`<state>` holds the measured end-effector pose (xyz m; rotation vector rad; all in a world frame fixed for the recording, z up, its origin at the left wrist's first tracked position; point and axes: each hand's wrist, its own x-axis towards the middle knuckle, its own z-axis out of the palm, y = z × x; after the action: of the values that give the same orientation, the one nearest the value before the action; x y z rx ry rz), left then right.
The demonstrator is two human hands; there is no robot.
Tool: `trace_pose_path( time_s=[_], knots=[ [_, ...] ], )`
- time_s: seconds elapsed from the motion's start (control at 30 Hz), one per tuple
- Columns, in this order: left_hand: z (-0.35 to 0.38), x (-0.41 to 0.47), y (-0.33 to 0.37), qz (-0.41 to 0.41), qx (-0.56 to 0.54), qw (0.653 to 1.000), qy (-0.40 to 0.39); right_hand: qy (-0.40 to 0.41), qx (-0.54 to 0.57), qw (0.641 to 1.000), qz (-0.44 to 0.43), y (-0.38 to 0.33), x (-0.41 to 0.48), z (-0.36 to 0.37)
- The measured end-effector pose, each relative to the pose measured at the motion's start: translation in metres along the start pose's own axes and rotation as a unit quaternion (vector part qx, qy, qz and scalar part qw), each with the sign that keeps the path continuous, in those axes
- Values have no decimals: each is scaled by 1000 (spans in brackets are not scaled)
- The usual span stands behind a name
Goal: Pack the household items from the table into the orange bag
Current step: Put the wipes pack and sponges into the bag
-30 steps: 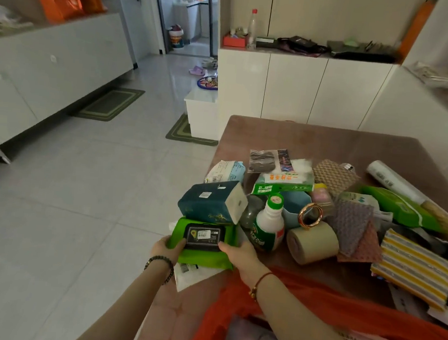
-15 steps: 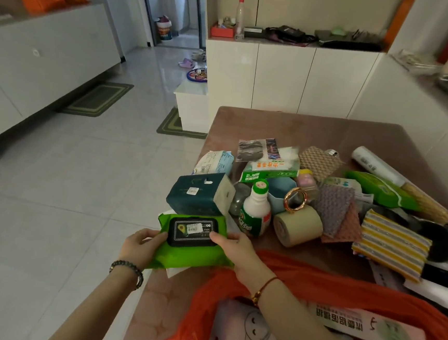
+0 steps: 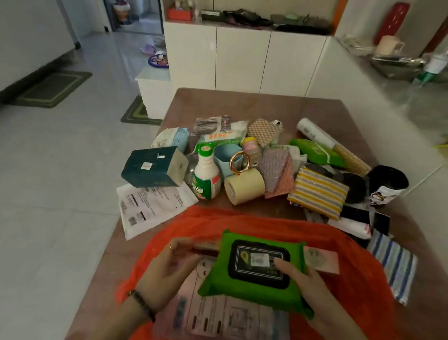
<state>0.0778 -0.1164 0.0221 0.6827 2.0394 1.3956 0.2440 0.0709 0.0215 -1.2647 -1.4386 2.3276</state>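
The right hand (image 3: 305, 284) has its grip closed on the green wipes pack (image 3: 256, 286), thumb lying on the pack's black lid and the other fingers out of sight under its right side. The pack sits tilted over the open mouth of the orange bag (image 3: 357, 273), which is spread along the near edge of the desk (image 3: 250, 104). The left hand (image 3: 166, 277) is just beside the pack's left side with fingers curled; whether its grip is on the bag, on the pink carton (image 3: 322, 259) lying in the bag, or on nothing, I cannot tell. A flat printed sheet pack (image 3: 231, 322) lies in the bag below the wipes. Beyond the bag, a white flat packet (image 3: 149, 206) overhangs the desk's left edge, with a dark teal tissue box (image 3: 154, 167) resting on its far part. Next to the box stands a white bottle (image 3: 206, 179), then a beige roll (image 3: 244, 185) on its side, and a yellow striped cloth (image 3: 318, 192). A black cup (image 3: 387, 181) stands at the right edge, and a blue striped cloth (image 3: 393, 266) lies near it, touching the bag.
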Motion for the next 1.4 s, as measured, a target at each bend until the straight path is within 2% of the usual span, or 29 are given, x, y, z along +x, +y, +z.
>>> trace_pose_path(
  time_s=[0.13,0.17,0.2,0.23,0.27,0.3,0.33,0.37,0.47,0.53,0.6,0.67,0.7,0.73,0.83,0.87,0.93,1.03,1.23,1.4],
  knots=[
    [17,-15,-22,-44,29,998,-43,124,45,990,45,38,-28,-13],
    [26,-20,-25,-56,26,996,-59,105,78,991,41,45,-37,-21],
    [37,-24,-27,-69,19,995,-75,81,40,996,-2,48,-48,-25],
    [51,-27,-27,-86,6,992,-90,162,30,986,-32,44,-58,-31],
    [66,-28,-26,-112,-12,988,-109,205,65,976,-35,37,-65,-28],
    [83,-28,-24,-143,-30,980,-131,209,96,972,-40,35,-67,-26],
    [101,-26,-21,-173,-43,971,-157,233,81,969,-31,37,-71,-28],
    [119,-25,-18,-191,-47,964,-180,227,54,972,-19,45,-68,-31],
    [165,-20,-14,-174,-21,968,-180,102,22,991,90,75,-77,-36],
    [183,-21,-14,-156,-9,975,-156,102,-47,986,119,68,-88,-60],
    [192,-22,-15,-145,2,978,-153,234,-171,955,68,62,-84,-91],
    [197,-23,-17,-131,5,977,-169,364,-251,897,-21,57,-82,-117],
    [199,-22,-18,-124,4,976,-181,378,-292,878,-38,53,-78,-123],
    [200,-21,-18,-115,10,974,-195,358,-309,880,-35,52,-74,-128],
    [206,-18,-15,-89,71,969,-217,259,-220,940,-33,48,-59,-136],
    [208,-17,-15,-83,87,969,-216,257,-194,944,-64,45,-56,-138],
    [211,-15,-14,-69,106,970,-208,319,-158,927,-118,31,-49,-145],
    [208,-11,-11,-42,130,973,-188,418,-86,897,-116,5,-20,-169],
    [180,-10,-6,-16,105,987,-121,444,-47,895,25,0,43,-202],
    [150,-10,-8,-20,37,997,-58,437,20,899,4,4,46,-211]
  ],
)
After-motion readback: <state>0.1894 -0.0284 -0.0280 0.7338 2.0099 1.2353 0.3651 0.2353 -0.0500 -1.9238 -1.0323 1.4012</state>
